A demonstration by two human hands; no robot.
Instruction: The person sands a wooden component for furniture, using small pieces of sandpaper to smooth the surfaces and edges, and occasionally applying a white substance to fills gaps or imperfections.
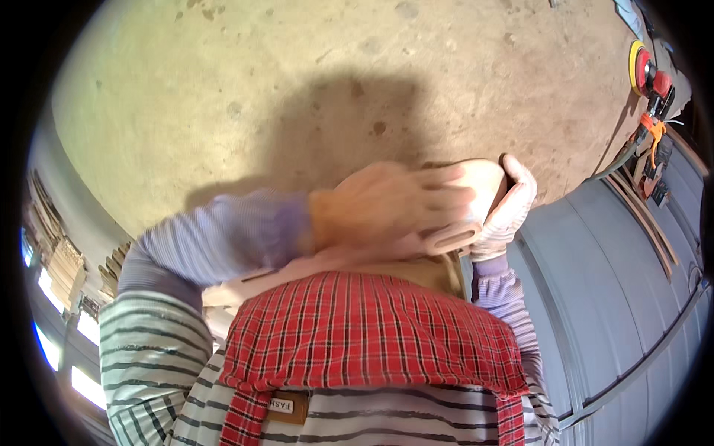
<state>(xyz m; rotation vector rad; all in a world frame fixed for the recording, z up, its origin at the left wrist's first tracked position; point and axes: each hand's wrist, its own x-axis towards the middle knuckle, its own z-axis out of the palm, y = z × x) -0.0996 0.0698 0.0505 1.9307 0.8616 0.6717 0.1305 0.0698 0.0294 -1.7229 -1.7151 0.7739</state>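
Note:
A pale, smooth wooden piece [485,178] with a rounded end lies across the near edge of the work surface, just above my apron. My right hand [509,204] grips its right end, with the thumb and fingers wrapped round the side. Across the piece reaches my left hand [387,204], smeared by motion, with its fingers over the wood. Below those fingertips shows a pale pinkish part [454,238] with an oval hollow end. I cannot tell whether it belongs to the wooden piece or is separate. What lies under my left palm is hidden.
A broad, stained tan work surface [186,97] stretches ahead. A red sander with a yellow disc [638,68] is at its far right edge, near an orange tie [654,134]. Wooden strips [643,223] lie at the right; stacked wood pieces [65,267] stand at the left.

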